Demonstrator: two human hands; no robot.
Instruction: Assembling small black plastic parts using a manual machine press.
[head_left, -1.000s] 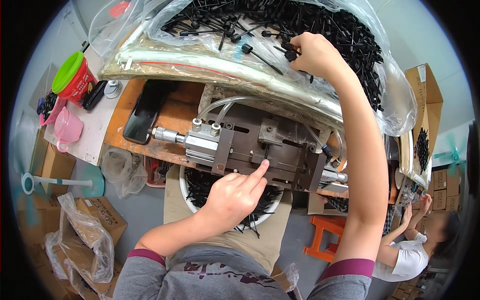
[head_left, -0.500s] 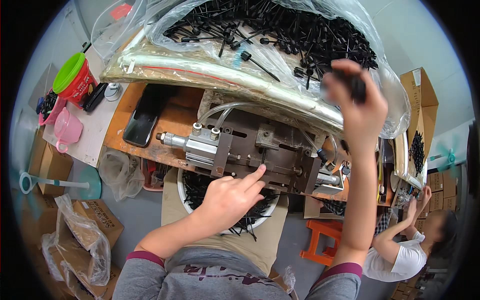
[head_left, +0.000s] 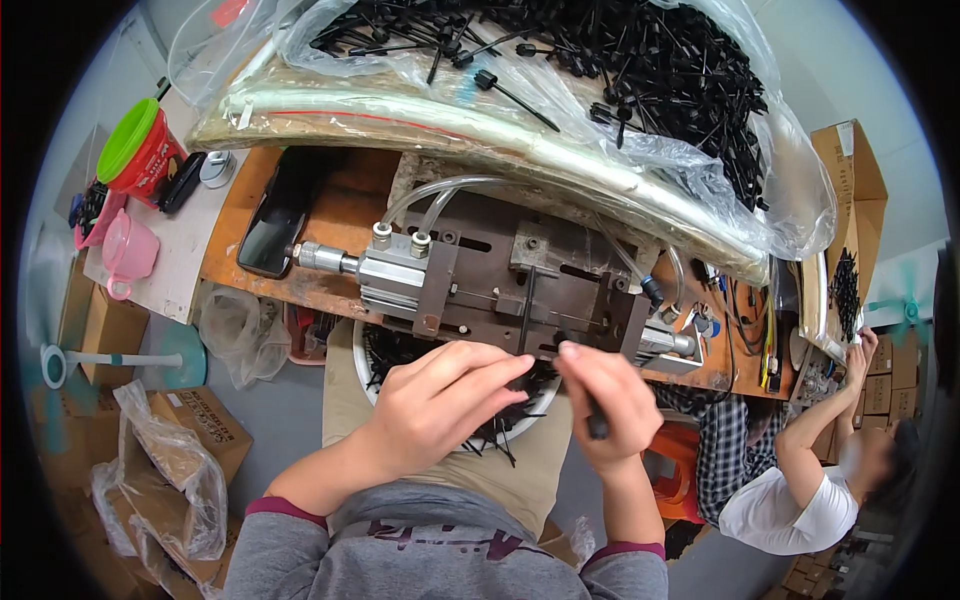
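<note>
A metal fixture with a silver air cylinder lies across the bench edge in front of me. A thin black plastic stem stands across its middle, and its near end meets the fingertips of my left hand, which are pinched together there. My right hand is just right of it, fingers curled round black plastic parts; one dark end shows below the fingers. How many it holds is hidden. Below both hands, a white tub of similar black parts sits on my lap.
Behind the fixture, a plastic-lined tray holds a heap of black stemmed parts. A phone lies left on the bench, beyond it a red bucket and pink cup. A co-worker sits at right.
My right hand has come down from the tray to the fixture with black parts in it. My left fingers have gone from pointing at the fixture to pinching at the stem's near end.
</note>
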